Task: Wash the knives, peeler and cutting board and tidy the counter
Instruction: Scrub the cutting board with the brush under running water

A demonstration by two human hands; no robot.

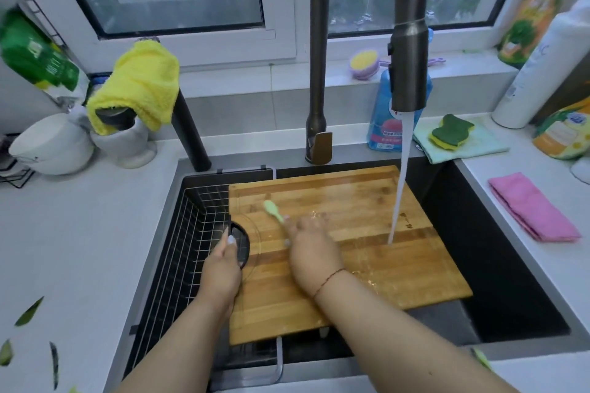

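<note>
1. On the far left of the white counter (79, 233) stand a white bowl (51, 145) on a wire rack and a yellow cloth (137, 86) draped over a white holder; green vegetable scraps (28, 313) lie near the front edge.
2. A wire drainer basket (191, 233) fills the left part of the dark sink (510, 249).
3. The left hand (223, 268) grips the left edge of the wooden cutting board (351, 265), its fingers curled round the rim at the board's round black handle hole.
4. The cutting board lies across the sink, tilted, its left end over the basket and its surface wet.
5. The right hand (311, 249) rests on the board and holds a light green peeler (274, 210), whose green end points up and left. The fingers are blurred, so the exact grasp is unclear.
6. A dark gooseneck faucet (408, 67) pours a stream of water (399, 185) onto the right part of the board.
7. Behind the sink stands a blue pouch (383, 124); to its right a green and yellow sponge (451, 132) lies on a pale green cloth (463, 147).
8. On the right counter lies a folded pink cloth (533, 207), with a white bottle (542, 67) and orange packs behind it.
</note>
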